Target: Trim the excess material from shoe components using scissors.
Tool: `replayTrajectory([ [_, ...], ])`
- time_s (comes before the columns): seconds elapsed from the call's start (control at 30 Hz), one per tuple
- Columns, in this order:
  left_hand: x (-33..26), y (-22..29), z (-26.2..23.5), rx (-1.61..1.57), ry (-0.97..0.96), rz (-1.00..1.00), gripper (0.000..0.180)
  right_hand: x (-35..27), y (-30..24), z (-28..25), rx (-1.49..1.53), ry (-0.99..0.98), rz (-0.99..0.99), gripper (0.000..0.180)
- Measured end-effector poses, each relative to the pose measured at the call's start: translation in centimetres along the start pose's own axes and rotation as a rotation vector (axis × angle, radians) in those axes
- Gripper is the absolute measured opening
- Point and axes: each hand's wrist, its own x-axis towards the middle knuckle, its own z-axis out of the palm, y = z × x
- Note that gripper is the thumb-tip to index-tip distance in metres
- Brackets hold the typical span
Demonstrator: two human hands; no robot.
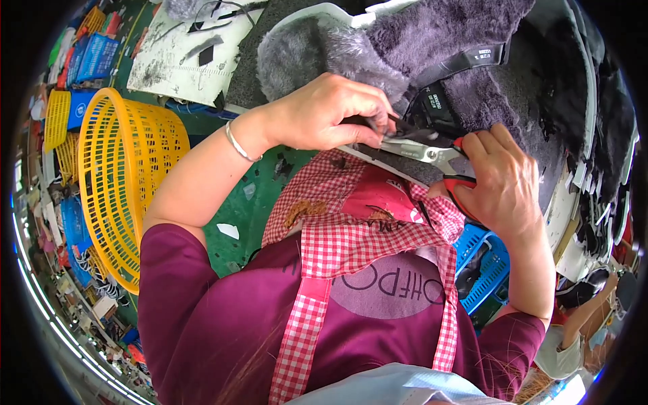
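Note:
My left hand (324,111) pinches the edge of a grey furry piece (324,50) with a black strip, held over the worktable edge. My right hand (503,179) grips red-handled scissors (432,152), their metal blades pointing left and meeting the pinched edge right at my left fingertips. A silver bracelet sits on my left wrist. More grey and dark purple fur material (472,81) lies on the table behind the hands.
A yellow plastic basket (121,175) stands on the green floor at the left. Blue crates (482,266) sit under the table at the right. A white board (182,61) lies at the top left. Black pieces are stacked along the right rim (607,196).

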Motion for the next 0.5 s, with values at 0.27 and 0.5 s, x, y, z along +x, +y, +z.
replayTrajectory([
  [0.27,2.0,-0.6,-0.2,-0.054,-0.084,-0.026,0.018,2.2,0.5,-1.3,-0.063,-0.007,-0.087,0.050],
  [0.5,2.1,-1.0,0.1,-0.088,-0.013,-0.048,0.020,3.3,-0.3,-1.2,-0.163,0.011,-0.180,0.051],
])
